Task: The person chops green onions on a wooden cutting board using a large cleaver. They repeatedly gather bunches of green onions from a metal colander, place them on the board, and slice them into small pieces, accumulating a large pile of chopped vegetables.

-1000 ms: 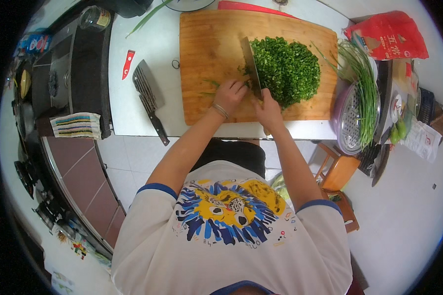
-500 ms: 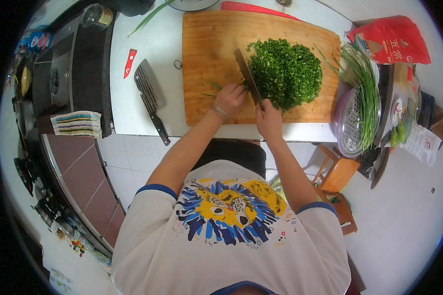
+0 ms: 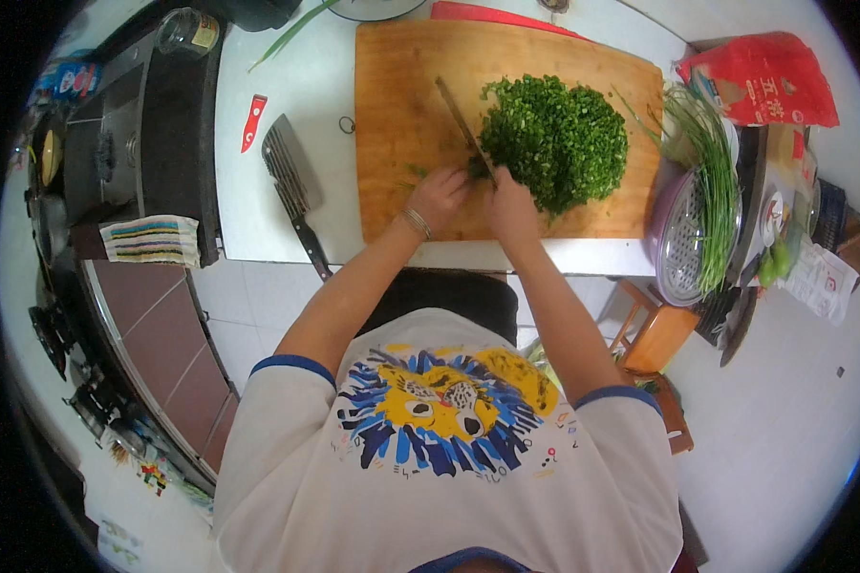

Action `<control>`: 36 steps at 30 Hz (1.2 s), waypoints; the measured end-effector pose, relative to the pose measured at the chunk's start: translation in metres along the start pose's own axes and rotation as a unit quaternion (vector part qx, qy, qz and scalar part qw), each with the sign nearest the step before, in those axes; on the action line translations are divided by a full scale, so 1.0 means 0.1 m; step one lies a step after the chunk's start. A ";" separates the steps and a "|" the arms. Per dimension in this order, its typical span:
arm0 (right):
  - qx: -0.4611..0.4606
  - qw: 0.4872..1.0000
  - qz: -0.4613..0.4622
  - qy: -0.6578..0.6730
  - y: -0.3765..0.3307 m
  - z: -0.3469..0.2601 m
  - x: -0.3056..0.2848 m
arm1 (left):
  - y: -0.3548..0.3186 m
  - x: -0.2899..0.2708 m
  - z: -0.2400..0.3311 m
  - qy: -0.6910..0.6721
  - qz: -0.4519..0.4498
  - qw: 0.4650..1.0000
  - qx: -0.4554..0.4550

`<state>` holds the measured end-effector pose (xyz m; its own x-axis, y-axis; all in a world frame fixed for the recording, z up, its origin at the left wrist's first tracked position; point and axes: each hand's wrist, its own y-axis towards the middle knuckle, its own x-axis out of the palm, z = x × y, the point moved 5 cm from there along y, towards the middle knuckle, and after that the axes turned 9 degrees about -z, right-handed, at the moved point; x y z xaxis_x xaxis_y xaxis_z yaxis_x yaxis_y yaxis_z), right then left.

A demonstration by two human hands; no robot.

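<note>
My right hand (image 3: 512,205) is closed round the handle of a kitchen knife (image 3: 462,122), whose blade slants away to the far left over the wooden cutting board (image 3: 406,95). Close by on its left, my left hand (image 3: 441,196) rests on the board with its fingers curled on a small bunch of green stalks (image 3: 475,168), partly hidden by the fingers and blade. A large heap of finely chopped greens (image 3: 559,138) lies to the right of the knife. A few loose green bits (image 3: 414,172) lie left of my left hand.
Left of the board lie a slotted cleaver (image 3: 285,177) and a red-handled tool (image 3: 253,123). A purple basin with a metal colander (image 3: 677,258) holds long green stalks (image 3: 717,191) on the right. Behind it stands a red bag (image 3: 760,81). A wooden chair (image 3: 659,334) is below the counter.
The knife has shifted left and its blade now leans further left, away from the heap. My right hand has come slightly left and nearer my left hand.
</note>
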<state>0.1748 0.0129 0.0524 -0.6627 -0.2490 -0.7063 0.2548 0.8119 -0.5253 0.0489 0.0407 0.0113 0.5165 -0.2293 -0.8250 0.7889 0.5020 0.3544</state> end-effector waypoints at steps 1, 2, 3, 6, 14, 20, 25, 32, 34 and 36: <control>-0.024 0.999 0.016 0.026 0.06 -0.06 -0.01 | 0.00 -0.02 0.00 -0.005 -0.007 1.000 0.000; -0.008 0.999 0.021 0.036 0.07 -0.08 -0.04 | 0.00 -0.04 -0.01 -0.010 -0.013 1.000 0.000; -0.004 0.999 0.022 0.034 0.05 -0.07 -0.05 | 0.00 -0.03 0.00 -0.002 -0.008 1.000 0.001; -0.005 1.000 0.021 0.020 -0.14 0.08 -0.12 | -0.01 0.02 0.01 0.000 -0.005 1.000 -0.005; 0.024 0.996 -0.021 -0.080 -0.45 0.16 0.09 | -0.02 -0.01 0.02 0.006 -0.010 1.000 -0.004; -0.010 1.000 0.017 -0.020 -0.09 -0.06 0.11 | 0.00 0.00 0.02 -0.020 -0.016 0.999 -0.023; -0.027 0.999 0.020 0.036 -0.19 0.11 -0.06 | 0.03 -0.04 0.03 -0.002 0.001 1.000 -0.012; -0.013 0.999 -0.022 -0.029 -0.44 0.23 0.14 | 0.03 -0.06 0.05 0.001 0.009 1.000 -0.008; 0.003 0.999 -0.015 -0.047 -0.40 0.16 0.14 | 0.03 -0.03 0.03 -0.014 -0.023 0.999 -0.022; 0.028 0.997 -0.029 -0.066 -0.29 0.10 0.18 | 0.02 -0.01 0.02 -0.015 -0.046 0.999 -0.022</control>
<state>0.1624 -0.0211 0.0499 -0.5806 -0.3645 -0.7280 0.2596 0.7647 -0.5898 0.0503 0.0399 0.0138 0.4522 -0.3016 -0.8394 0.8188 0.5135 0.2566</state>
